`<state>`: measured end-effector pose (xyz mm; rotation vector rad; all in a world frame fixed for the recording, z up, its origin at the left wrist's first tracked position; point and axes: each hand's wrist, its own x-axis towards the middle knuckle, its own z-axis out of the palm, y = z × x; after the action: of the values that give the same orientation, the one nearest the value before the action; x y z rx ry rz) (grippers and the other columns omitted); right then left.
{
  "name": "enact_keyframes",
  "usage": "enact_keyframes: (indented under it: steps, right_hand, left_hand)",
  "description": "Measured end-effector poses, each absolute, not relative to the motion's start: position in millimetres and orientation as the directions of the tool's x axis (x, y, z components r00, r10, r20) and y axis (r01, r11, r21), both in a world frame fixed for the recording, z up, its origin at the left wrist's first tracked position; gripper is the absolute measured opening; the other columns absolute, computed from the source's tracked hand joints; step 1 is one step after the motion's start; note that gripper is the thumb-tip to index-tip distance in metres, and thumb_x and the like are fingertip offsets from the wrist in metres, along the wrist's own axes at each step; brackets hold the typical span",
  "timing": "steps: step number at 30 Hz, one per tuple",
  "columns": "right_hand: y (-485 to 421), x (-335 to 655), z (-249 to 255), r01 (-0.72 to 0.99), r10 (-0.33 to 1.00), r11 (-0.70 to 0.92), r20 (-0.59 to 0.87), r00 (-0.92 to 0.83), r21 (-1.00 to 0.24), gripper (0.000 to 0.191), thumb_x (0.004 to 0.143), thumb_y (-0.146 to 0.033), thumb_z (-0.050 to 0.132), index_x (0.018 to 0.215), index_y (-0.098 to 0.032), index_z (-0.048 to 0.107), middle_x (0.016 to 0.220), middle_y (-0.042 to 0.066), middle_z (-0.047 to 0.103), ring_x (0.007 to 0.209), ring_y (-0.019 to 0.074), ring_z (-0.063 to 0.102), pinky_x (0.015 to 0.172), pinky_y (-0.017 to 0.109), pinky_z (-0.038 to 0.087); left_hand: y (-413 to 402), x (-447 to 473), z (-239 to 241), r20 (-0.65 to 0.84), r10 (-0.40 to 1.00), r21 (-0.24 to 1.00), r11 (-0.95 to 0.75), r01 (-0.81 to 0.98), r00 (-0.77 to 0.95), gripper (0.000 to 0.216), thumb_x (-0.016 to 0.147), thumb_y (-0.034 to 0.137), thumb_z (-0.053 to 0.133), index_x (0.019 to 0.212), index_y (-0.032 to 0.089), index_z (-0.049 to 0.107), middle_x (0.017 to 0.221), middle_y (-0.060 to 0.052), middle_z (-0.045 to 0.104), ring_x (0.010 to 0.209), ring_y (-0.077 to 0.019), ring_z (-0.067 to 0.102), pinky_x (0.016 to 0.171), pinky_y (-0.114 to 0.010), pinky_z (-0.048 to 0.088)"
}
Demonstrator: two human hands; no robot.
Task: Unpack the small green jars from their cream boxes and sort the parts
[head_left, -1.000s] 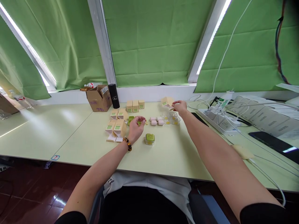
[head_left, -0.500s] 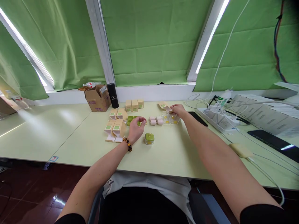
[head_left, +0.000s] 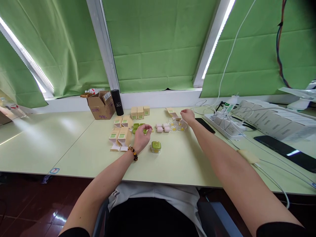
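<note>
Left hand (head_left: 142, 138) pinches a small green piece; right hand (head_left: 187, 116), loosely curled and empty, hovers over clear cases (head_left: 177, 125) at 1 o'clock; one green-lidded case (head_left: 156, 146) stands assembled.

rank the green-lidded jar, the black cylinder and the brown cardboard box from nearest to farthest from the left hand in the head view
1. The green-lidded jar, just right of the left hand, toward the near edge of the table.
2. The black cylinder, farther back to the left, by the window sill.
3. The brown cardboard box, left of the cylinder, farthest.
</note>
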<state>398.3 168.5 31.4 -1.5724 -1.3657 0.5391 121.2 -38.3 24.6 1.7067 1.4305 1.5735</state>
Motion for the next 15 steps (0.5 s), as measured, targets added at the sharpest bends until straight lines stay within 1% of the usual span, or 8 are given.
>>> enact_keyframes:
  steps: [2,4,6,8,10,11,13,15]
  right_hand:
    - [160.8,396.9,38.3,0.511,0.906,0.092,0.285,0.314,-0.855,0.015,0.088,-0.017,0.063,0.101,-0.014,0.07,0.112,0.016,0.071,0.104,0.0241,0.063,0.102,0.041,0.048]
    - [146.5,388.8,44.8,0.505,0.877,0.161,0.358,0.32,-0.848,0.018,0.09,-0.018,0.059,0.106,-0.018,0.069,0.119,0.013,0.07,0.111,0.0232,0.061,0.106,0.039,0.046]
    - [124.4,373.2,48.8,0.458,0.825,0.333,0.49,0.283,-0.824,0.018,0.089,-0.019,0.059,0.105,-0.019,0.069,0.116,0.011,0.071,0.108,0.0239,0.062,0.105,0.041,0.046]
    - [95.9,352.1,48.2,0.388,0.808,0.441,0.546,0.22,-0.809,0.019,0.088,-0.022,0.06,0.104,-0.021,0.069,0.113,0.009,0.072,0.101,0.0233,0.063,0.098,0.041,0.049]
    - [65.2,329.5,41.9,0.291,0.821,0.499,0.553,0.141,-0.816,0.02,0.086,-0.025,0.06,0.105,-0.022,0.068,0.111,0.008,0.073,0.093,0.0222,0.063,0.085,0.039,0.051]
    - [50.7,319.1,36.6,0.248,0.826,0.514,0.552,0.115,-0.821,0.021,0.085,-0.026,0.061,0.105,-0.022,0.068,0.112,0.008,0.073,0.092,0.0219,0.063,0.082,0.038,0.051]
    - [26.1,302.6,23.3,0.171,0.855,0.504,0.517,0.037,-0.847,0.024,0.085,-0.029,0.061,0.107,-0.023,0.067,0.112,0.007,0.073,0.091,0.0215,0.063,0.08,0.037,0.051]
    - [10.0,293.7,9.1,0.09,0.892,0.451,0.452,-0.014,-0.888,0.025,0.085,-0.03,0.061,0.109,-0.024,0.065,0.107,0.006,0.073,0.086,0.0205,0.063,0.08,0.038,0.052]
  left_hand:
    - [-38.6,121.0,25.2,0.484,0.861,0.833,-0.396,0.387,-0.16,0.004,0.089,0.02,0.069,0.091,0.022,0.072,0.1,-0.006,0.076,0.1,-0.024,0.067,0.096,-0.041,0.049]
    - [-38.8,120.0,25.9,0.482,0.866,0.834,-0.407,0.374,-0.134,0.006,0.089,0.019,0.068,0.092,0.022,0.071,0.1,-0.007,0.077,0.1,-0.0241,0.068,0.097,-0.041,0.05]
    - [-39.5,117.1,28.0,0.458,0.887,0.841,-0.408,0.356,-0.063,0.009,0.089,0.019,0.066,0.096,0.021,0.071,0.101,-0.007,0.078,0.101,-0.0243,0.069,0.098,-0.042,0.049]
    - [-41.1,111.9,32.7,0.409,0.911,0.849,-0.403,0.341,0.058,0.013,0.09,0.022,0.066,0.102,0.021,0.071,0.103,-0.008,0.078,0.104,-0.0249,0.07,0.1,-0.042,0.048]
    - [-43.6,104.8,39.9,0.358,0.911,0.84,-0.41,0.356,0.203,0.02,0.09,0.028,0.069,0.11,0.023,0.071,0.106,-0.008,0.078,0.109,-0.0263,0.069,0.103,-0.043,0.047]
    - [-44.9,101.1,43.9,0.339,0.901,0.821,-0.424,0.382,0.271,0.026,0.09,0.032,0.072,0.114,0.024,0.071,0.107,-0.008,0.078,0.113,-0.0273,0.068,0.105,-0.043,0.046]
    - [-47.1,94.9,50.6,0.313,0.863,0.758,-0.478,0.444,0.396,0.039,0.084,0.04,0.08,0.12,0.027,0.071,0.11,-0.008,0.077,0.12,-0.0297,0.064,0.108,-0.044,0.044]
    - [-48.2,92.4,52.8,0.284,0.825,0.696,-0.528,0.488,0.488,0.053,0.074,0.044,0.089,0.121,0.029,0.072,0.111,-0.008,0.076,0.119,-0.0315,0.063,0.107,-0.044,0.045]
